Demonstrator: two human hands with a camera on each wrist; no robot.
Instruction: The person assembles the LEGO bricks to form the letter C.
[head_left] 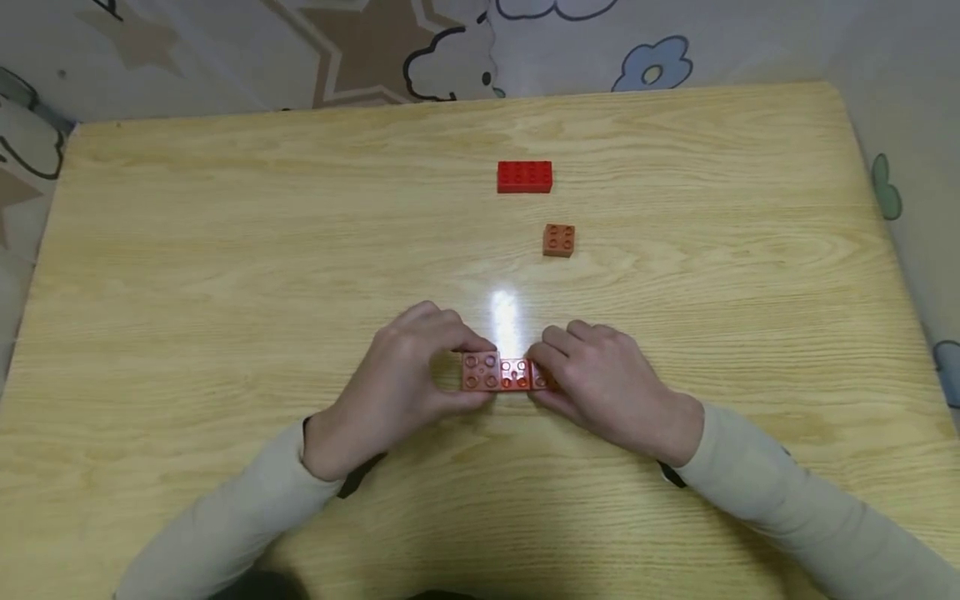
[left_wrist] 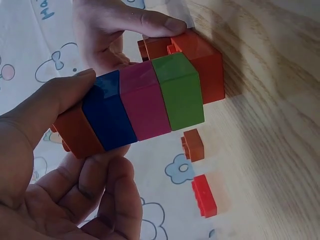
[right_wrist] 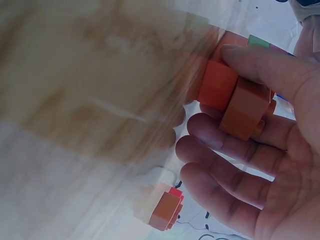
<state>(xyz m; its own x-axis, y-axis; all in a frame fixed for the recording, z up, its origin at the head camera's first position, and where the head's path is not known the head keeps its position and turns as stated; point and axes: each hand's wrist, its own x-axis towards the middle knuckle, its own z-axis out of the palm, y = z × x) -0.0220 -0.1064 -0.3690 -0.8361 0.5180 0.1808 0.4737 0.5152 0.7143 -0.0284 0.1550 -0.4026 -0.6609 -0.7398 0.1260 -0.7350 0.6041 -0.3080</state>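
My left hand (head_left: 390, 383) grips a brick stack between thumb and fingers: a brown brick (left_wrist: 77, 130) on top, then blue (left_wrist: 110, 112), pink (left_wrist: 145, 100) and green (left_wrist: 180, 92) bricks. To its right is an orange-red brick (head_left: 514, 375) with bare studs beside the stack. A smaller brown brick (right_wrist: 246, 107) sits on its right end. My right hand (head_left: 611, 379) pinches this pair with thumb and index finger, while its other fingers are loosely bent. Whether the green brick touches the orange-red one, I cannot tell.
Farther back on the wooden table (head_left: 225, 250) lie a loose brown brick (head_left: 558, 240) and a longer red brick (head_left: 524, 177). A wall (head_left: 225, 50) with cartoon drawings runs along the table's far edge.
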